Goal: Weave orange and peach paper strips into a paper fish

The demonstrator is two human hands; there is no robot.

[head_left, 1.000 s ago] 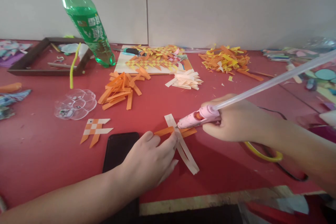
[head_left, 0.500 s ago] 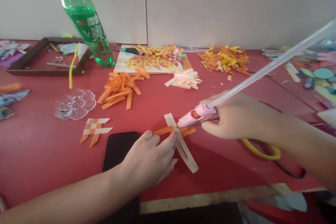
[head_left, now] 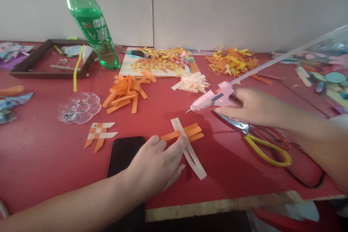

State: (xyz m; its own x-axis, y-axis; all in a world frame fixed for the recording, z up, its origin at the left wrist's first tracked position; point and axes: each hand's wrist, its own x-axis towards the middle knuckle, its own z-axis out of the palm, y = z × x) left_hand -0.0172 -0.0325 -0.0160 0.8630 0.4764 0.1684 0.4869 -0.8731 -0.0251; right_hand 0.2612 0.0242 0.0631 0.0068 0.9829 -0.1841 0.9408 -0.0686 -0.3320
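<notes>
My left hand (head_left: pixel 156 161) pins crossed paper strips to the table, its index fingertip where they overlap. Cream strips (head_left: pixel 194 159) slant down to the right, while orange strips (head_left: pixel 193 129) run across and stick out on the far side. My right hand (head_left: pixel 258 108) grips a pink hot glue gun (head_left: pixel 213 98) with a long clear glue stick (head_left: pixel 285 57) out of its back. The gun's nozzle is above and right of the strips, apart from them. Below that hand lie scissors (head_left: pixel 268 154) with yellow and red handles. A woven orange-and-cream paper fish (head_left: pixel 98 133) lies at left.
A black phone (head_left: pixel 125 152) sits beside my left wrist. Farther back are orange strips (head_left: pixel 123 96), cream strips (head_left: pixel 193 81), yellow-orange scraps (head_left: pixel 233 61), a clear flower-shaped dish (head_left: pixel 81 107), a green bottle (head_left: pixel 94 25) and a dark frame (head_left: pixel 49 75). A cord (head_left: pixel 312 185) trails at right.
My right hand has lifted the glue gun off the strips, up and slightly right, uncovering more of the scissors and orange strips. My left hand stays in place on the strips.
</notes>
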